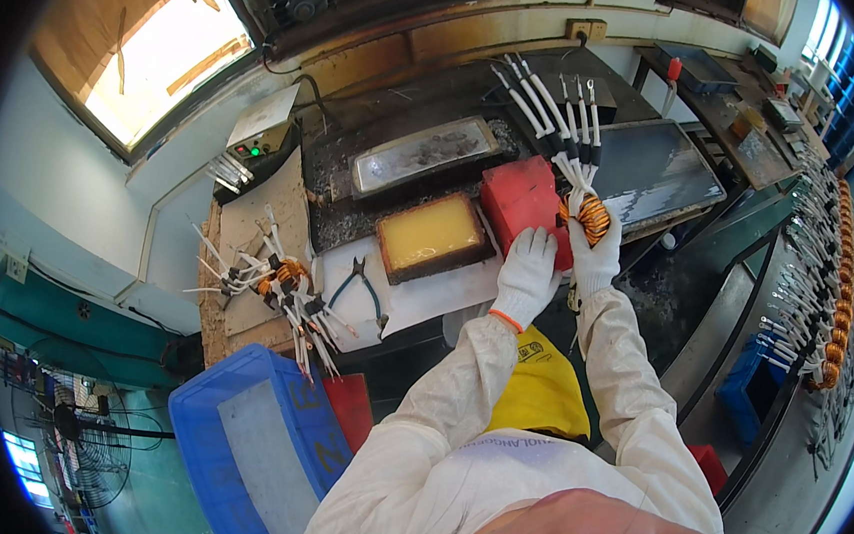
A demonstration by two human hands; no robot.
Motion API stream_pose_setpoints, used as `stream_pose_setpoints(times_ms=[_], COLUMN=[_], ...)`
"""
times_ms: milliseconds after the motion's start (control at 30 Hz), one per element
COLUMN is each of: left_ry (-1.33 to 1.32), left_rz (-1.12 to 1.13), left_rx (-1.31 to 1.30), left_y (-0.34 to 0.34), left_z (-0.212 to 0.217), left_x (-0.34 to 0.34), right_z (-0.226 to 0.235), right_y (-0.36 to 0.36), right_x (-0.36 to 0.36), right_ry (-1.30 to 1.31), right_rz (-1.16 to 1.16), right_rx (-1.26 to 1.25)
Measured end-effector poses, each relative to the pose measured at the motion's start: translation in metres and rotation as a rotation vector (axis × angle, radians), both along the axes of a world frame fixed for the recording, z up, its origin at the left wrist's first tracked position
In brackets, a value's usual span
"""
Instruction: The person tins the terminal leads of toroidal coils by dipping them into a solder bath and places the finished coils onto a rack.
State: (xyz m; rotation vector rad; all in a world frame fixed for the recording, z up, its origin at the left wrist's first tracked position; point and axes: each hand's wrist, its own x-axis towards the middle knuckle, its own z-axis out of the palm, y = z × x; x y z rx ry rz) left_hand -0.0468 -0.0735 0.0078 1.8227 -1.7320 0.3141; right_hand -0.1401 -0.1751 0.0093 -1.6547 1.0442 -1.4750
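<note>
My right hand, in a white glove, grips a toroidal coil of copper wire. White-sleeved leads rise from this coil past the right side of a red box, their bare metal ends pointing away from me. My left hand, gloved too, lies against the near face of the box with its fingers stretched out. Just left of the box sits a dark-rimmed tray of yellowish material. Behind that is a metal-framed pot with a grey, shiny surface.
Diagonal cutters lie on white paper beside another coil with leads. A blue crate stands at the near left. A control box with a green light is at the back left. Many finished-looking coils line the right-hand bench.
</note>
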Motion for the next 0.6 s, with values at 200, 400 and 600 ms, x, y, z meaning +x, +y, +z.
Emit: stream_pose_setpoints(times_ms=[200, 400, 600], left_ry=[-0.16, -0.223, -0.208], left_rz=[0.133, 0.149, 0.127], left_rx=[0.098, 0.116, 0.109], left_y=[-0.005, -0.006, -0.006], left_z=[-0.004, -0.008, -0.007], left_x=[-0.009, -0.009, -0.008], right_z=[-0.015, -0.01, -0.015], right_y=[-0.004, -0.005, -0.008], right_x=[0.011, 0.018, 0.018], right_ry=[0.026, 0.016, 0.001], right_rz=[-0.045, -0.115, -0.099], right_rx=[-0.152, -0.173, -0.183])
